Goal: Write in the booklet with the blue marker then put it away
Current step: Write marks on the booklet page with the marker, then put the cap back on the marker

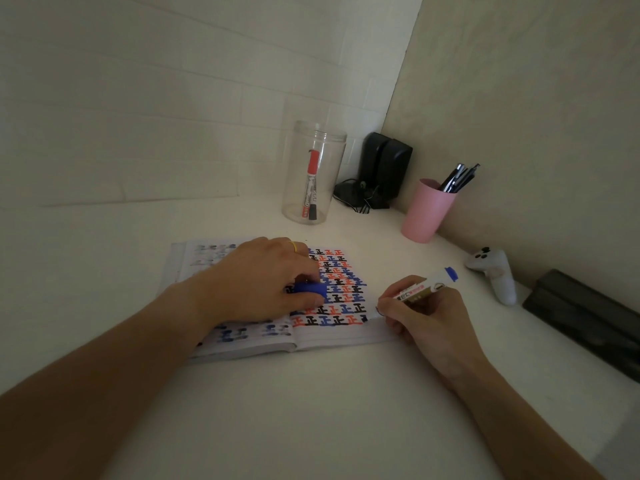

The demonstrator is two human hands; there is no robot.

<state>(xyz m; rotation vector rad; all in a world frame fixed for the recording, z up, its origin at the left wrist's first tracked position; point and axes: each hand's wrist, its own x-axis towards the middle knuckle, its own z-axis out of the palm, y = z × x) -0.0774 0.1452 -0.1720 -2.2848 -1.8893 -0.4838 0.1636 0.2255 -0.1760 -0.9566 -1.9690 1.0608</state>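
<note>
An open booklet (pixel 346 332) lies on the white desk, its right page filled with rows of red, black and blue characters. My left hand (pixel 256 282) presses down on the booklet and pinches the marker's blue cap (pixel 311 289) between thumb and fingers. My right hand (pixel 420 313) grips the blue marker (pixel 424 287), whose tip touches the right edge of the page at the end of the bottom row. The marker's blue rear end points up and to the right.
A clear plastic jar (pixel 315 171) with a red marker (pixel 311 183) inside stands behind the booklet. A pink cup (pixel 427 211) of pens, black speakers (pixel 384 168), a white controller (pixel 495 275) and a dark box (pixel 585 318) line the right wall.
</note>
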